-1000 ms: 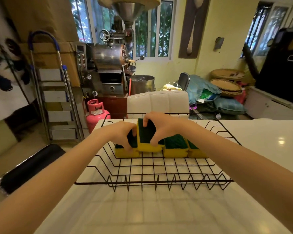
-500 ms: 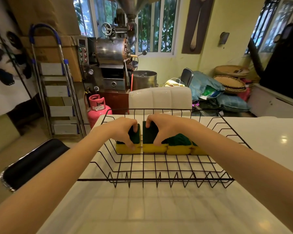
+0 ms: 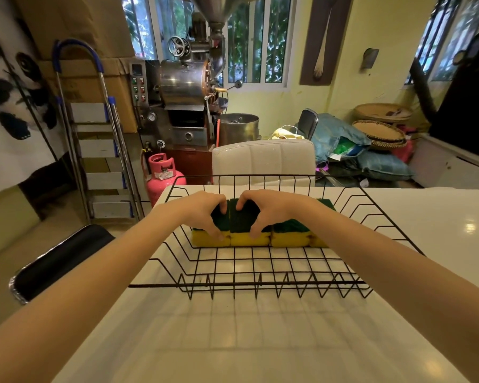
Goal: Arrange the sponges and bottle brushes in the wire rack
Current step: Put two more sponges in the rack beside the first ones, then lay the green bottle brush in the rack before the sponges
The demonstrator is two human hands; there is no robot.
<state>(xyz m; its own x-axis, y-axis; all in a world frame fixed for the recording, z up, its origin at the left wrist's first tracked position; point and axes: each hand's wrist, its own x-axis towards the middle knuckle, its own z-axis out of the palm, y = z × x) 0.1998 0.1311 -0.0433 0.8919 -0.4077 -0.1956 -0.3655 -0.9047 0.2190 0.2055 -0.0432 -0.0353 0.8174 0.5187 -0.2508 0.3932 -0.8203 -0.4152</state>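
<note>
I have the left hand [image 3: 205, 214] and right hand [image 3: 266, 212] each clamped over one sponge, thumb on the yellow face, fingers over the green top. The sponges [image 3: 260, 233] sit side by side, touching, mid-floor in the wire rack [image 3: 260, 284], which I judge keeps the row tight. No bottle brushes in view.

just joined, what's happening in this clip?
A person is lining up yellow-and-green sponges in a black wire rack on a white counter. The left hand presses on the leftmost sponge and the right hand on the second sponge, next to it. Two more sponges sit to the right in the same row. No bottle brushes are visible.
</note>
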